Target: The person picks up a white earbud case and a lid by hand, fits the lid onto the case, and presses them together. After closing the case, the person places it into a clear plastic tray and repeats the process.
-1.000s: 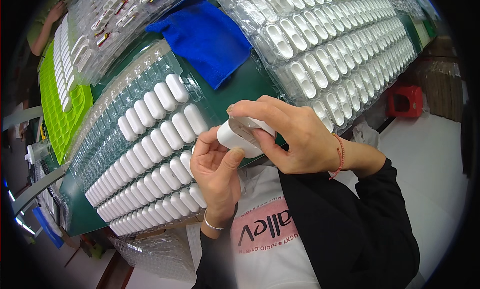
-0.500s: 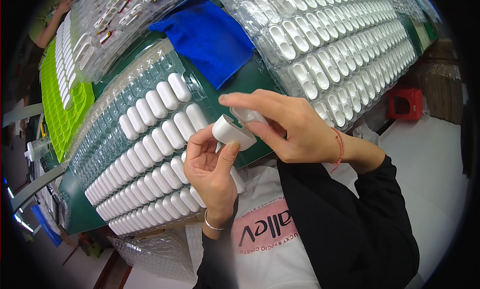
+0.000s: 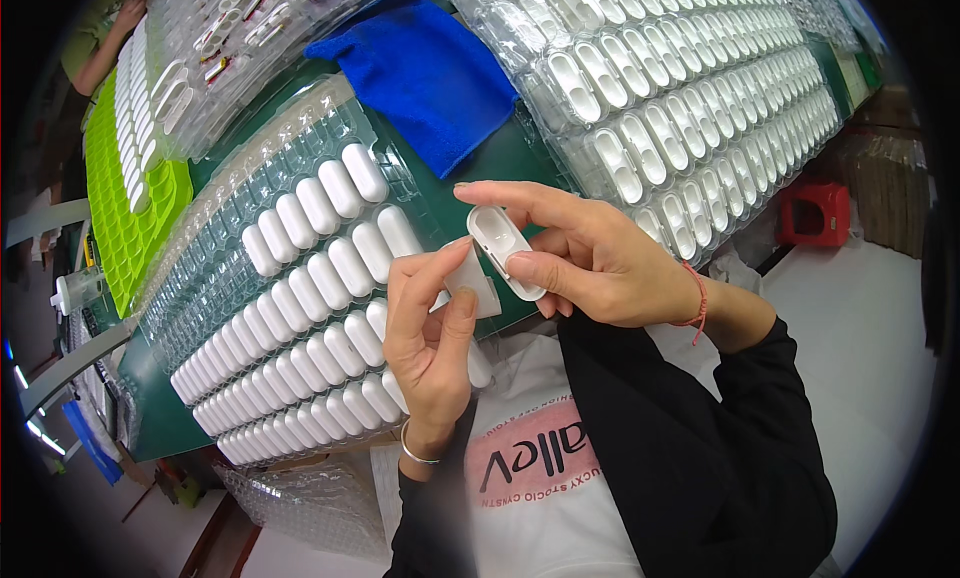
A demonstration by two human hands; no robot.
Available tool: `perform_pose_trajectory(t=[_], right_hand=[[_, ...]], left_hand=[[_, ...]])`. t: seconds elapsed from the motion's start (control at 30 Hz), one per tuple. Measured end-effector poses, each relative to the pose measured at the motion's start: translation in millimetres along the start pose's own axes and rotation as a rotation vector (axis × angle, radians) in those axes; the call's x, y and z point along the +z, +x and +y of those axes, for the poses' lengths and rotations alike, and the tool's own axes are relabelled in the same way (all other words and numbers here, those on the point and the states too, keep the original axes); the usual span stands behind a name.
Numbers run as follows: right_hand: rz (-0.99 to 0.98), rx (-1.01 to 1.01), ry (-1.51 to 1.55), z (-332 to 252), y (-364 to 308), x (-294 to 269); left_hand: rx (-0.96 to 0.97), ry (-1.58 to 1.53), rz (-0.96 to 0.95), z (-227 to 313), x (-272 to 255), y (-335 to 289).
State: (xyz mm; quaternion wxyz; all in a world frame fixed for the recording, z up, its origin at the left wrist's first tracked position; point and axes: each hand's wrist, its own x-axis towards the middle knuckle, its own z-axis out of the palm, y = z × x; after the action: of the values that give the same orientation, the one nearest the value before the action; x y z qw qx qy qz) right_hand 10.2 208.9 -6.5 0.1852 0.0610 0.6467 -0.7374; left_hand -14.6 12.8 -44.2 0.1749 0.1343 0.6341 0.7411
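Observation:
My left hand (image 3: 432,328) pinches a smooth white earbud case body (image 3: 480,286) between thumb and fingers; its left part is hidden behind them. Just right of it, my right hand (image 3: 590,258) grips an oval white earbud case lid (image 3: 497,236), its hollow side turned up and its rim showing. The thumb lies over the lid's lower edge, and the right index finger reaches out above it. Body and lid are close together; whether they touch I cannot tell. Below and left, a clear plastic tray (image 3: 215,240) carries rows of rounded white case pieces.
At the upper right, stacked clear trays (image 3: 535,73) hold rows of hollow white lids. A blue cloth (image 3: 430,83) lies on the green table (image 3: 490,173). Far left are a lime-green tray (image 3: 110,218) and another person's hand (image 3: 130,16). A red stool (image 3: 815,216) stands at right.
The lid in my right hand has turned so its hollow faces up. My left fingers now cover more of the case body, which sits slightly lower. The whole view has shifted a little.

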Motion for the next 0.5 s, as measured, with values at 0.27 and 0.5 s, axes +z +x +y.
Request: perform_pose_trajectory(t=[0.27,0.5], right_hand=[[-0.009,-0.090,-0.090,4.7,-1.7,0.1],[0.043,-0.187,-0.246,8.3,-0.2,1.8]], left_hand=[[-0.021,0.000,-0.028,-1.1,-1.3,-1.8],[0.002,0.021,-0.033,-3.8,-2.2,-1.2]])
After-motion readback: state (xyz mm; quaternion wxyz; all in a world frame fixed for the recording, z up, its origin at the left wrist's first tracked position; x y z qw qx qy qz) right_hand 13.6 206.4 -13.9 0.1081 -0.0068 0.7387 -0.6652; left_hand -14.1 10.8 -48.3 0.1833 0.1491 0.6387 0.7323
